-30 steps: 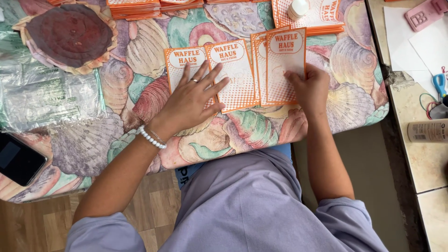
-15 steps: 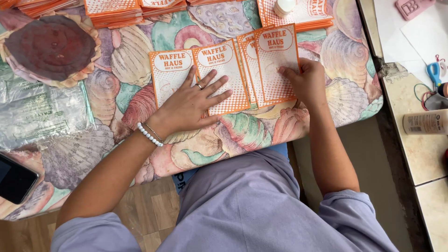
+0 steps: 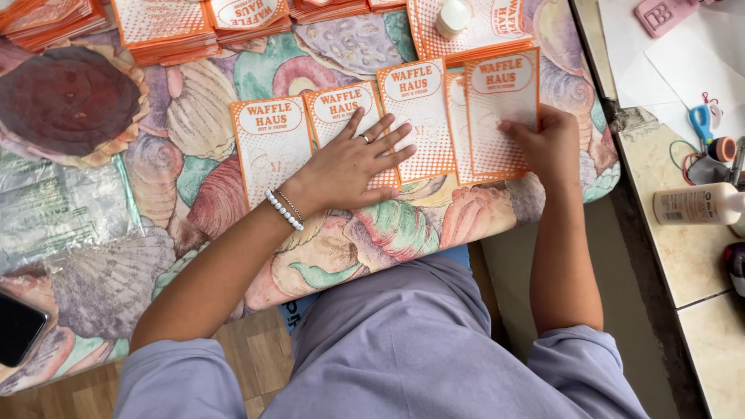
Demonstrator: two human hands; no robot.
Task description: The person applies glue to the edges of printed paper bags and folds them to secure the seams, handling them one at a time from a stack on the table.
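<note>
Since half a second ago the hands have hardly shifted on the row of orange-and-white cards; the left hand [image 3: 353, 159] still lies flat and spread wide, fingers fanned over the second card [image 3: 341, 116] and reaching the edge of the third card [image 3: 419, 116], while the first card [image 3: 272, 151] lies bare just to its left. The right hand [image 3: 547, 143] rests curled on the lower right part of the last card [image 3: 504, 109], fingertips pressing its face; whether it pinches the edge cannot be told. All the cards lie overlapping in a line on the shell-print cloth [image 3: 372, 233] near the table's front edge, above the person's lap. Behind the row, card stacks [image 3: 167, 27] crowd the far edge, and a small white bottle [image 3: 454, 17] stands on another stack just beyond the last card. To the left lie a brown shell-shaped mat [image 3: 66, 101], a clear plastic bag [image 3: 58, 209] and a dark phone [image 3: 17, 330] at the corner. On the side counter to the right sit scissors [image 3: 702, 120], a tape roll [image 3: 725, 149], a white bottle on its side [image 3: 698, 206] and a pink block [image 3: 663, 14], all well apart from the hands.
</note>
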